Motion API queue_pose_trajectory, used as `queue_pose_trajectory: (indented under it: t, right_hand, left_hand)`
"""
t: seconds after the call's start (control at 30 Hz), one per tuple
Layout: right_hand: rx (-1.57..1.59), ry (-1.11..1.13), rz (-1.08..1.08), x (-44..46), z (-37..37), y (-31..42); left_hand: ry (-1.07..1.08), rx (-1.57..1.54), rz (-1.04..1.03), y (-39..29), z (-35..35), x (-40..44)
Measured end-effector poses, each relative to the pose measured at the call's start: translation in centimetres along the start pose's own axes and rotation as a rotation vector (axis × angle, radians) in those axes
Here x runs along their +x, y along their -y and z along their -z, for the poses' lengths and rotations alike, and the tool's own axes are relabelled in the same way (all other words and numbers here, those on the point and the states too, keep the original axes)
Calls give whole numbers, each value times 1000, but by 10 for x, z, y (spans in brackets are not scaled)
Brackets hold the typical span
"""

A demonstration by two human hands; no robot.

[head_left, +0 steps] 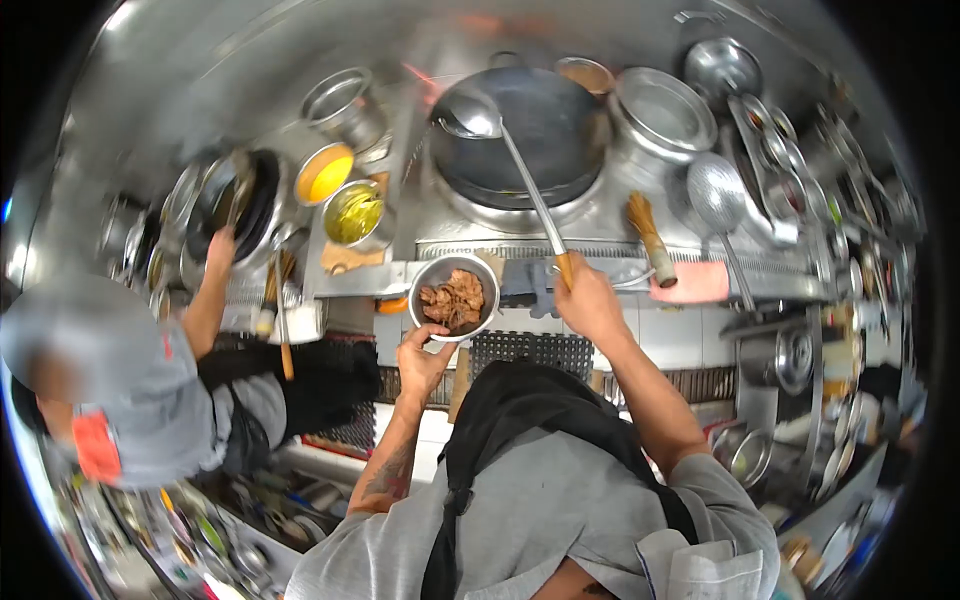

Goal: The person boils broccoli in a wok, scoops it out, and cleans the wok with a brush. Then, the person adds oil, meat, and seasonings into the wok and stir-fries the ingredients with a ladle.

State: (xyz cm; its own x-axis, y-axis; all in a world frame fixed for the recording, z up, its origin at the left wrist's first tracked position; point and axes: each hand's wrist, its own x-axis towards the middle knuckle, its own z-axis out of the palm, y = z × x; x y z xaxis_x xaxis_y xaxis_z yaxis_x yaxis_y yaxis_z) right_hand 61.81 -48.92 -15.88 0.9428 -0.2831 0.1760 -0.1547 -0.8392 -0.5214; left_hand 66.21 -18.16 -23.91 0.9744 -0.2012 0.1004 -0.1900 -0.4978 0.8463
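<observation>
Partly hidden left hand (pixel 424 358), holding bowl (pixel 491 308)

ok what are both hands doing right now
Left hand: gripping the bowl of browned pieces by its rim.
Right hand: closed around the handle of the ladle.

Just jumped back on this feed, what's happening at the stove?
The left hand holds a steel bowl of brown pieces, apparently meat, in front of the stove edge. The right hand grips a long ladle, its head over the big dark wok. The pieces are in the bowl, not the wok. To the left, a co-worker works a utensil at another pan; what is in that pan is unclear.
</observation>
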Motion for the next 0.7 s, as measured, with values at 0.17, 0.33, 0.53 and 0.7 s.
queue_pose_trajectory:
  t: [0.17, 0.33, 0.53, 0.7]
  right_hand:
    - [618, 176, -554, -6, 55, -57]
    - [366, -347, -637, -111, 27, -90]
    - [935, -625, -1120, -274, 92, -88]
    - [785, -861, -1441, -387, 80, -74]
  left_hand:
    - [210, -85, -221, -46, -31, 70]
    - [498, 10, -403, -78, -108, 87]
    - [1204, -175, -529, -42, -263, 27]
    - [1066, 136, -938, 18, -396, 7]
